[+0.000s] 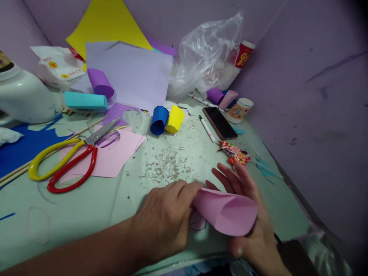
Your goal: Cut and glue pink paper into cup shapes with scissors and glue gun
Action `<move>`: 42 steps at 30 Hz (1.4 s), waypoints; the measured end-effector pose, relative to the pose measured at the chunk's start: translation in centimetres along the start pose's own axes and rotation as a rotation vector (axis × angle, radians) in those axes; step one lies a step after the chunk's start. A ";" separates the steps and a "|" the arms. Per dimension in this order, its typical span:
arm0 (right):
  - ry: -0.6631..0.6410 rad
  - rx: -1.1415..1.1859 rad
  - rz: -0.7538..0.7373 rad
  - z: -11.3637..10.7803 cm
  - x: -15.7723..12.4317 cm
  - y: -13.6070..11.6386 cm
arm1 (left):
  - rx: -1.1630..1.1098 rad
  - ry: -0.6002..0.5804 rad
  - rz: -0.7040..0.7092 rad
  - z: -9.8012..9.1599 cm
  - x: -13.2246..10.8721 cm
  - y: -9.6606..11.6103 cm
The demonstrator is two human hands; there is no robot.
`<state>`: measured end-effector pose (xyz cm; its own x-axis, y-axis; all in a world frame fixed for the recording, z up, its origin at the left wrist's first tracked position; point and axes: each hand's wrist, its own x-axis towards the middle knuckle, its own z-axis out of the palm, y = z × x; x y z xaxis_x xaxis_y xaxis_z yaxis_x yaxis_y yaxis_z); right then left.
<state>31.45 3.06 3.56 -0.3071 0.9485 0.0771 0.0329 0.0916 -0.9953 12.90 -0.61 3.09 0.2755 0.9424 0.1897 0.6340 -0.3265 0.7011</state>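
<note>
A pink sheet of paper (227,211), rolled into a tapering tube, lies over the near part of the table. My left hand (166,214) is closed on its narrow end, thumb and fingers pinching the paper. At the wide mouth, my right hand (253,207) has its fingers stretched out and apart, the paper lying against the palm; the thumb is below the rim. Beyond the hands stand a blue paper tube (159,120) and a yellow paper tube (175,119), side by side and touching. Scissors (83,149) with one yellow and one red handle rest on flat pink paper (120,157).
Small scraps (169,165) litter the table's middle. A phone (220,122), a marker (207,128), a paper cup (240,110) and a floral bundle (235,151) lie right. Behind are a plastic bag (204,53) and lilac paper (135,73). A white jug (28,94) is left.
</note>
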 end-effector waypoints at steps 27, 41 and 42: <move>-0.204 -0.583 -0.270 -0.7 -1.5 -2.2 | -0.204 -0.183 0.002 0.2 0.5 0.1; 0.132 -0.393 -0.034 -1.1 -2.6 -2.5 | 0.198 -0.317 -0.129 -2.3 -0.4 -0.3; 0.105 -0.419 -0.068 -1.1 -2.7 -2.3 | 0.254 -0.344 -0.145 -2.5 -0.4 -0.2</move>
<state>33.22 0.62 5.73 -0.2240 0.9599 0.1686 0.4056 0.2491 -0.8795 10.87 -0.72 4.60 0.3680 0.9145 -0.1679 0.8293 -0.2412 0.5041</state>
